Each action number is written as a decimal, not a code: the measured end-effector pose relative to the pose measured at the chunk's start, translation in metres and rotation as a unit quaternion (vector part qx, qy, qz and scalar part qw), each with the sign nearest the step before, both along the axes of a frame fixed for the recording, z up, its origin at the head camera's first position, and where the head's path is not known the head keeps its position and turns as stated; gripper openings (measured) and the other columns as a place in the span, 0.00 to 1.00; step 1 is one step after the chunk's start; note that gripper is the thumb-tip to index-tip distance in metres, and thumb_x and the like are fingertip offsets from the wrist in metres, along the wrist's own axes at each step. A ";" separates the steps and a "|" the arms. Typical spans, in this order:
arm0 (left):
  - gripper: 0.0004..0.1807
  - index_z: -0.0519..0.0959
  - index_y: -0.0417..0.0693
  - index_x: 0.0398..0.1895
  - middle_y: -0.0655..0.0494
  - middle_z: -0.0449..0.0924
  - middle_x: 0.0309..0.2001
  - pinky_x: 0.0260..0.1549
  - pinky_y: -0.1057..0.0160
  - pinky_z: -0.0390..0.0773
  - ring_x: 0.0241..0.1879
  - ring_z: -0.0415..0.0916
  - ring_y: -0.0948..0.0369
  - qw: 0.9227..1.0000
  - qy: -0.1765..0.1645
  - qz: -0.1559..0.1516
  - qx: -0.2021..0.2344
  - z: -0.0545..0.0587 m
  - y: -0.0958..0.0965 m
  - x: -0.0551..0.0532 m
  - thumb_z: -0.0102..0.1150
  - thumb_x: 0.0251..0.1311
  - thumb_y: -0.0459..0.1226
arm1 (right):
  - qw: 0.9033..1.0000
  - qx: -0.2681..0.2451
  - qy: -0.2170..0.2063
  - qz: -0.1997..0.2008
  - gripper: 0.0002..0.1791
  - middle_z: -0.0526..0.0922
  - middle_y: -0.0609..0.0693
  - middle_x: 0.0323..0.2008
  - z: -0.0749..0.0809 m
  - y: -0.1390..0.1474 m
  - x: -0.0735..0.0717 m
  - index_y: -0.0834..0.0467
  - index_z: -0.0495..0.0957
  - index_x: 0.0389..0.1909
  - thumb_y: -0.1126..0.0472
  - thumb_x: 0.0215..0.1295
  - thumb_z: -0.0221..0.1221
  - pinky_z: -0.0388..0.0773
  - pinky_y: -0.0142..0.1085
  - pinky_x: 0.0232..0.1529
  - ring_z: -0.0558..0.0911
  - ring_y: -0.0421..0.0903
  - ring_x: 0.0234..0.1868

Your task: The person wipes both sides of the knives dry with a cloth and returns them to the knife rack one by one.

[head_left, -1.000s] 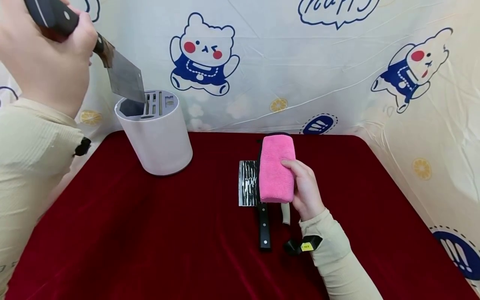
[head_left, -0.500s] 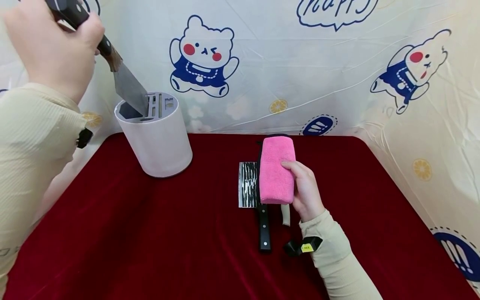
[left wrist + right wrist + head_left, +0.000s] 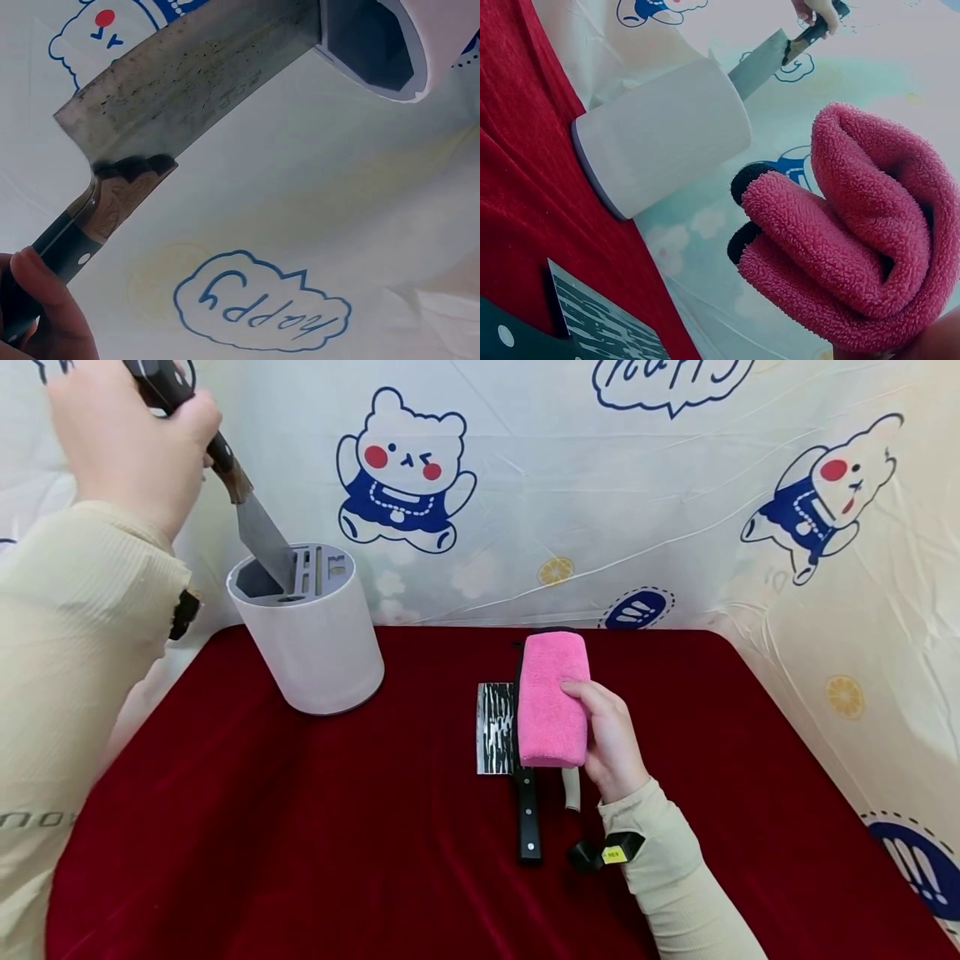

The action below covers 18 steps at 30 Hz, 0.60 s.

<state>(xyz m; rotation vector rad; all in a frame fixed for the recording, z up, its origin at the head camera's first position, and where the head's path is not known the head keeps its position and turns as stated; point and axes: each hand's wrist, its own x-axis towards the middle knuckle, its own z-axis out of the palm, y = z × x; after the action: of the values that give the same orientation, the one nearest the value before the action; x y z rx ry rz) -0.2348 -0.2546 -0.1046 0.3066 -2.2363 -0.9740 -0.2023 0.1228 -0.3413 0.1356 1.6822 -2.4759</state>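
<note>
My left hand grips the black handle of a cleaver above the white round knife block. The blade slants down, its tip at the slots in the grey top, beside the large octagonal opening. In the left wrist view the blade looks speckled with dark spots, with a brown carved bolster. My right hand holds a folded pink towel, thumb on its front face; its dark edges show in the right wrist view. Behind the towel lies a second cleaver with a black-and-silver patterned blade and black riveted handle.
A pale handle sticks out from under the towel, its other end hidden. Dark red cloth covers the table. A curtain with printed bears stands behind and to the sides.
My left hand has moved right with the cleaver, and the blade has come down to the block's slots, turning more edge-on. The right hand and towel have stayed in place.
</note>
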 end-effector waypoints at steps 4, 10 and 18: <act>0.06 0.65 0.67 0.39 0.73 0.67 0.25 0.16 0.82 0.69 0.12 0.67 0.81 0.999 -0.047 -0.019 -0.005 -0.007 -0.005 -0.006 0.51 0.64 0.45 | 1.000 -0.003 -0.002 -0.002 0.08 0.77 0.49 0.48 -0.002 0.001 -0.001 0.50 0.81 0.46 0.58 0.71 0.55 0.78 0.42 0.47 0.77 0.46 0.47; 0.08 0.58 0.69 0.37 0.79 0.66 0.17 0.19 0.80 0.67 0.10 0.67 0.81 0.995 -0.088 -0.017 -0.045 -0.026 -0.008 -0.011 0.47 0.67 0.50 | 1.000 -0.007 -0.001 -0.006 0.07 0.78 0.49 0.46 -0.003 0.000 -0.002 0.49 0.82 0.42 0.59 0.70 0.56 0.79 0.42 0.46 0.78 0.46 0.45; 0.19 0.61 0.59 0.56 0.72 0.67 0.24 0.20 0.80 0.69 0.11 0.69 0.79 0.992 -0.121 -0.010 -0.038 -0.037 -0.016 -0.023 0.47 0.68 0.53 | 1.000 -0.002 0.000 -0.007 0.06 0.78 0.49 0.46 -0.003 0.000 -0.003 0.51 0.81 0.42 0.58 0.70 0.56 0.79 0.41 0.45 0.78 0.46 0.45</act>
<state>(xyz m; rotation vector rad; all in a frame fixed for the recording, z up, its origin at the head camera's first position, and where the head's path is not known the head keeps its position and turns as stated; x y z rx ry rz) -0.2579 -0.2703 -0.1417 0.3866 -2.4945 -0.8992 -0.2054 0.1230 -0.3439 0.1465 1.6822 -2.4889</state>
